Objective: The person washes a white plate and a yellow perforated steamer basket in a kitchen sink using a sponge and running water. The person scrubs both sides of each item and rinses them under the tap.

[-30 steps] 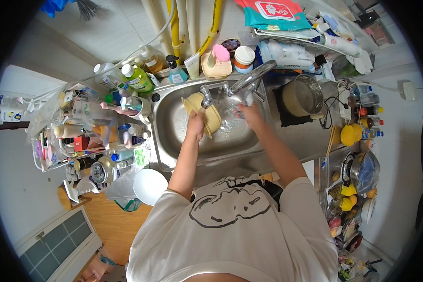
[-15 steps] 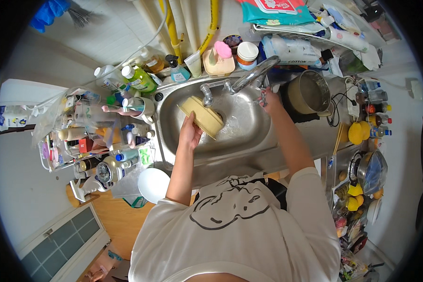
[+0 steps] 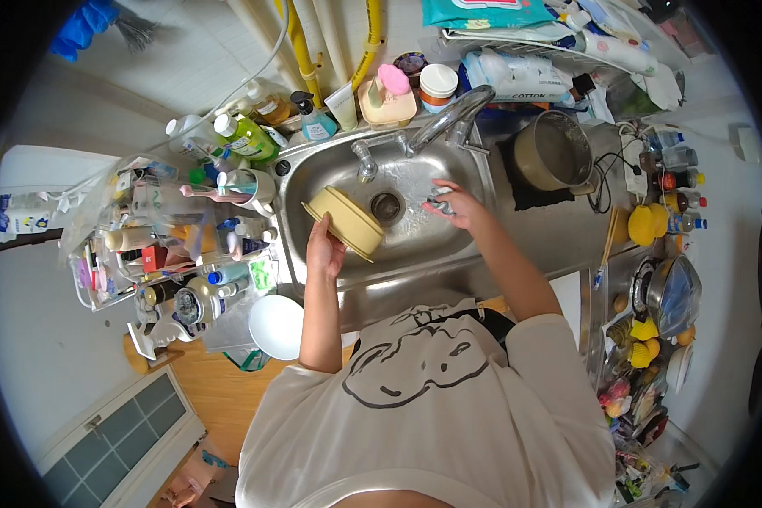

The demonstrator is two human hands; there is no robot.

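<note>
My left hand point(image 3: 324, 249) is closed on the rim of a pale yellow bowl point(image 3: 345, 222), which tilts on its side over the left part of the steel sink point(image 3: 300, 182). The bowl's outer wall faces up and its inside is hidden. Over the sink's right part, my right hand point(image 3: 454, 206) has its fingers curled round a small silvery-grey scrubber, perhaps steel wool point(image 3: 437, 201). The sink drain point(image 3: 387, 207) lies between the two hands. Behind them rises the chrome faucet point(image 3: 449, 118), its lever point(image 3: 474, 149) near the sink's right rim.
A large pot point(image 3: 554, 152) stands right of the sink on a black mat. Along the back edge are a spray bottle point(image 3: 315, 118), a tube and a white-lidded jar point(image 3: 438, 83). Bottles and a toothbrush cup point(image 3: 250, 190) crowd the left. A white bowl point(image 3: 276, 328) sits front left.
My right hand has left the faucet lever and come left and nearer over the sink. My left hand and the yellow bowl have shifted slightly left and nearer.
</note>
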